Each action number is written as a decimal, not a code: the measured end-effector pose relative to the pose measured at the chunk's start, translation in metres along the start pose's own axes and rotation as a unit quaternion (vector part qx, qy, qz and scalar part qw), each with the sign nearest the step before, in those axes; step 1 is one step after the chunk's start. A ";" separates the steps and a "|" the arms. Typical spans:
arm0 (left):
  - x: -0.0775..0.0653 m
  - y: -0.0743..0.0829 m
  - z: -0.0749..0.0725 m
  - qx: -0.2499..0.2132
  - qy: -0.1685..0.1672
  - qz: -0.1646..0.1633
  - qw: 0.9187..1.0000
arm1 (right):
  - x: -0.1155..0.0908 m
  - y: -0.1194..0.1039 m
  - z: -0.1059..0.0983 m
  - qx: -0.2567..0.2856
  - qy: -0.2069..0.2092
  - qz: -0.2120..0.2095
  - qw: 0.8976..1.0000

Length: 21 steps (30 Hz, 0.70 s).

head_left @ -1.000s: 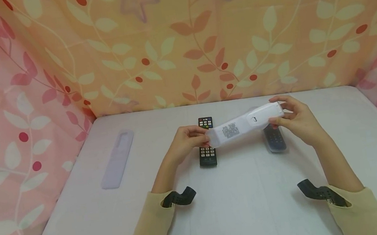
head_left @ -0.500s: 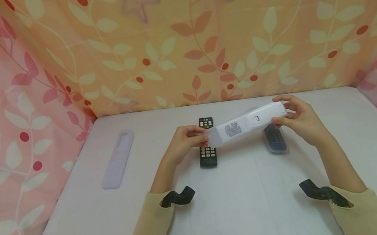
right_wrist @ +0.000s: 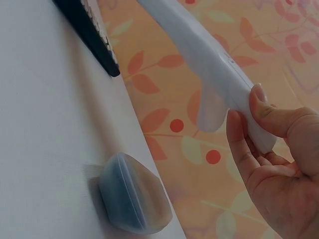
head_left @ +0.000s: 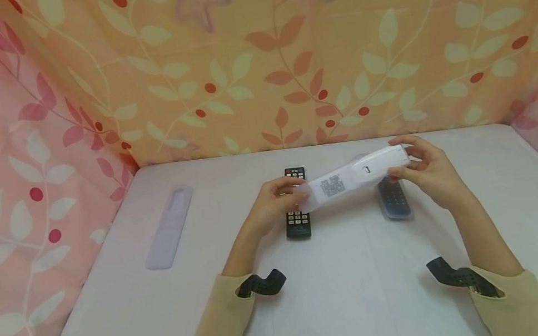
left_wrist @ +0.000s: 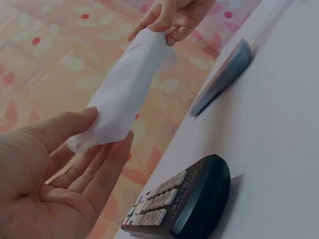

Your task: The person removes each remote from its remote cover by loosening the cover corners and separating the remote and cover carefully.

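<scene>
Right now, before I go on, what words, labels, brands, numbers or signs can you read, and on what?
Readable words, brands or numbers: none.
White wrapped item: a dense, QR-like printed pattern; no text readable in it.
Black remote: key markings, too small to read.
Dark blue remote: any key markings are too small and blurred to read.

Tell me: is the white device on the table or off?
Off: left hand and right hand hold the white device up; both wrist views show a gap between it and the table.
</scene>
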<state>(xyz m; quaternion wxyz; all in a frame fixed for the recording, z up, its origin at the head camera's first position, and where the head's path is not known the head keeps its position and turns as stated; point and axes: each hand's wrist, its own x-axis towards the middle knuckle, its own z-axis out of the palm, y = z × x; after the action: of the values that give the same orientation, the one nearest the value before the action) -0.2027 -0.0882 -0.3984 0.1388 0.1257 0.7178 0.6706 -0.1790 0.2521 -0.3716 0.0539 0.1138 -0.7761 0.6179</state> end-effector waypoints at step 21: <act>0.001 0.001 -0.001 0.001 0.015 0.014 1.000 | 0.001 0.000 -0.001 0.033 -0.015 -0.009 0.999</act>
<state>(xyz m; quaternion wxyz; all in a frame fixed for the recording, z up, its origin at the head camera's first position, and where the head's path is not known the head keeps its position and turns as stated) -0.2037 -0.0890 -0.3972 0.1183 0.1253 0.7189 0.6734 -0.1797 0.2529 -0.3716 0.0440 0.1324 -0.7552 0.6405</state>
